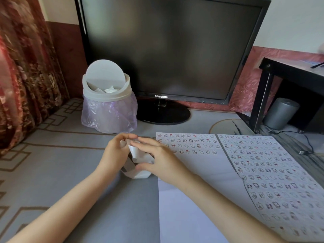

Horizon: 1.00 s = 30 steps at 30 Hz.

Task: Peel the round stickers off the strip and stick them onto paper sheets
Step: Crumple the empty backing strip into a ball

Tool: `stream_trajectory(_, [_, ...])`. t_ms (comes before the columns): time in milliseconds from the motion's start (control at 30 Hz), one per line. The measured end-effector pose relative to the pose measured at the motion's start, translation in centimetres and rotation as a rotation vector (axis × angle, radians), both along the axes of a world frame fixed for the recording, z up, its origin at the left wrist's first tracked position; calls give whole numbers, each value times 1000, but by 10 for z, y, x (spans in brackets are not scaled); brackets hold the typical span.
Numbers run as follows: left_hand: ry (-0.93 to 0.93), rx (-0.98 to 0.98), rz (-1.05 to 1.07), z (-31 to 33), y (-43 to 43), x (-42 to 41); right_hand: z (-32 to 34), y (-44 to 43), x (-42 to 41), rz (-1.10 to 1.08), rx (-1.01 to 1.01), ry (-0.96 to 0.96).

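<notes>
A white sticker strip [138, 165] curls between my two hands above the grey surface, its loose end looping down to the table. My left hand [115, 153] pinches the strip's upper end with thumb and fingertips. My right hand [157, 158] holds the strip from the right, fingers stretched over its top and thumb under it. Two paper sheets lie to the right: the nearer sheet [196, 181] has several rows of small stickers at its top, and the far right sheet [273, 174] is covered with them. Any sticker on the strip is hidden by my fingers.
A small white bin [107, 97] with a swing lid and a purple bag stands behind my hands. A black monitor [171, 50] rises behind it. A black side table [287, 79] and cables sit at the right. A patterned curtain [26, 67] hangs on the left.
</notes>
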<state>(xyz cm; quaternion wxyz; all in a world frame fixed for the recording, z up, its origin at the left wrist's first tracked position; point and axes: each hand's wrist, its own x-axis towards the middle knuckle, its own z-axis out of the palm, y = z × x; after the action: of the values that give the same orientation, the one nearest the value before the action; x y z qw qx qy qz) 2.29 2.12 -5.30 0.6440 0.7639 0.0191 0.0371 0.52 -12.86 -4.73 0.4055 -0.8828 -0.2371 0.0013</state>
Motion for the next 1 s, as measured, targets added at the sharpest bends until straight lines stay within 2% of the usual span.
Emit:
stream_trajectory(167, [171, -442, -135, 12, -6, -7, -5, 2, 8, -90, 193, -140])
stream_trajectory(233, [211, -507, -153, 17, -11, -12, -4, 2, 11, -169, 228, -142])
stream_trajectory(400, [264, -440, -241, 22, -25, -17, 4, 12, 1, -218, 307, -89])
stream_trajectory(533, [176, -290, -158, 22, -26, -16, 10, 15, -3, -243, 372, -25])
stream_trajectory(633, [121, -216, -217, 18, -21, -18, 9, 11, -2, -256, 395, -66])
stream_trajectory(733, [37, -146, -269, 15, -16, -19, 7, 5, 2, -187, 363, -134])
stream_trajectory(833, [10, -113, -290, 13, -10, -16, 7, 0, 3, -88, 328, -97])
stream_trajectory(933, [-94, -86, -195, 12, -3, -8, 9, -13, 3, -97, 199, -131])
stream_trajectory(1000, [-113, -35, -82, 8, 0, -3, 11, -22, -1, -85, 205, -94])
